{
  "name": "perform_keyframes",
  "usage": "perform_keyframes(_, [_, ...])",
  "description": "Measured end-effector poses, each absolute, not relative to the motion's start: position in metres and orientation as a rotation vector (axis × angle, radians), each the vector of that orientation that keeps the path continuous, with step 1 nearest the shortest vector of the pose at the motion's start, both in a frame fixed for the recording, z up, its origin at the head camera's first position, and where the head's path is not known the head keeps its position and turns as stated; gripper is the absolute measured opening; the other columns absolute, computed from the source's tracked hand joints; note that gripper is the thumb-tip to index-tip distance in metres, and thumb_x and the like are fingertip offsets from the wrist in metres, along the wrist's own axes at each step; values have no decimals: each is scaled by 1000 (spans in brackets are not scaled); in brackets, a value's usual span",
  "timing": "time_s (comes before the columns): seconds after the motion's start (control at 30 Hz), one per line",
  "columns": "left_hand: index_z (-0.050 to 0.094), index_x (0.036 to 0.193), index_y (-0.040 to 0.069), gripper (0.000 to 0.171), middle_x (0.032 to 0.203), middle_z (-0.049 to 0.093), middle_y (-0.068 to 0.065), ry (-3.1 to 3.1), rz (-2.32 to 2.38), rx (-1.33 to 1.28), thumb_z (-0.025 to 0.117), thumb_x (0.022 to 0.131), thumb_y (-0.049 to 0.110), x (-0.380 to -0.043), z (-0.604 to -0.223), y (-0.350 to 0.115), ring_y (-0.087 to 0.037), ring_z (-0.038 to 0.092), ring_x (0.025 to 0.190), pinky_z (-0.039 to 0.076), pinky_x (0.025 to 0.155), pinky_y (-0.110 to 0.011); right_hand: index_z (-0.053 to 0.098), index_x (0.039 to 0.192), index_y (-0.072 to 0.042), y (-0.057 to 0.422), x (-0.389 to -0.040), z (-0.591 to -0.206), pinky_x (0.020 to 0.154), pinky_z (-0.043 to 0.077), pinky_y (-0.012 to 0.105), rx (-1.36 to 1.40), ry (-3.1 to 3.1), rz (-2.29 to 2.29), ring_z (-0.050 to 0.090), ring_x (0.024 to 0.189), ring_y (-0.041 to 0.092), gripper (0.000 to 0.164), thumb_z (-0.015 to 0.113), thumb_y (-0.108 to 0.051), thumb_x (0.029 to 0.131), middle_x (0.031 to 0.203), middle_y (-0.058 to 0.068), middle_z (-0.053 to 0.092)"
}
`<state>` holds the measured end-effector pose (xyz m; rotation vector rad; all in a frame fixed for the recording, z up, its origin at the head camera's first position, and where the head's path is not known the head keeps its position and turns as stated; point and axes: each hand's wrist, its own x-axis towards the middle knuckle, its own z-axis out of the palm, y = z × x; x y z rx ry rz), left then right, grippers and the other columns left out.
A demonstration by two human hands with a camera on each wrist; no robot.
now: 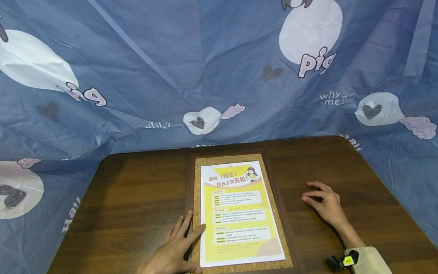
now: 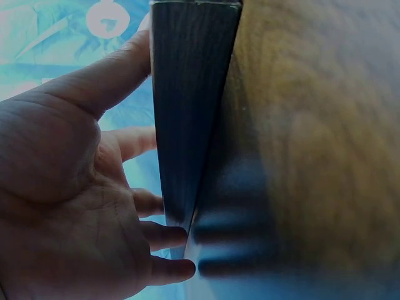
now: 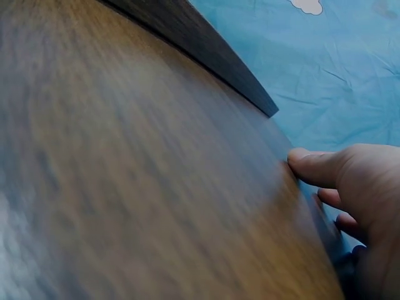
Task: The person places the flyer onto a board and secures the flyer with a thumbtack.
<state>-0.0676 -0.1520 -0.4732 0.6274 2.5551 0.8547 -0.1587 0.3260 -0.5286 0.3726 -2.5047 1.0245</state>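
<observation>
A cork board (image 1: 197, 190) with a dark wooden frame (image 1: 281, 198) lies on the brown table, bearing a yellow and white printed poster (image 1: 239, 224). At the poster's top edge is a small dark spot, too small to make out. My left hand (image 1: 174, 247) rests on the board's left side, fingers spread, one fingertip at the poster's left edge. The left wrist view shows that hand (image 2: 69, 181) against the frame's side (image 2: 187, 112). To the right of the board, my right hand (image 1: 328, 207) holds nothing, its fingers loosely bent, thumb and forefinger apart. In the right wrist view its thumb (image 3: 319, 164) is near the tabletop.
The wooden table (image 1: 137, 190) has rounded back corners. Behind it hangs a blue printed cloth (image 1: 171, 57), which meets the table's back edge. A black strap device with a yellow label (image 1: 348, 261) sits on my right wrist, next to a pale sleeve (image 1: 369, 260).
</observation>
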Motion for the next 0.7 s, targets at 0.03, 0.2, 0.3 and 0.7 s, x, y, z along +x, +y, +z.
perform_keyframes(0.03, [35,155,16,108,162,-4,-24,2554,855,627,85,65,51,-68,-473,-152,-56,6,142,16,99,-80,78,84,-5,326,-159,-528,93,24,72,370,-2507,1031,44,122,54,16,84,2,72,117,24,64])
perform_keyframes(0.2, [35,155,16,108,162,-4,-24,2546,859,625,85,66,51,-68,-473,-153,-56,5,142,15,100,-79,77,86,-4,327,-159,-526,95,32,67,341,-2530,1080,45,123,51,14,82,3,75,117,24,65])
perform_keyframes(0.3, [35,155,17,107,162,-5,-24,2539,865,624,85,66,51,-68,-474,-153,-56,5,142,14,100,-79,77,88,-3,329,-158,-523,95,34,65,313,-2552,1105,45,124,50,12,81,1,77,116,24,65])
perform_keyframes(0.7, [36,154,16,107,162,-4,-25,2536,854,622,85,66,51,-69,-473,-152,-57,6,142,14,100,-79,78,92,-8,334,-161,-511,91,41,28,287,-2628,1031,57,110,27,11,81,-8,82,114,11,69])
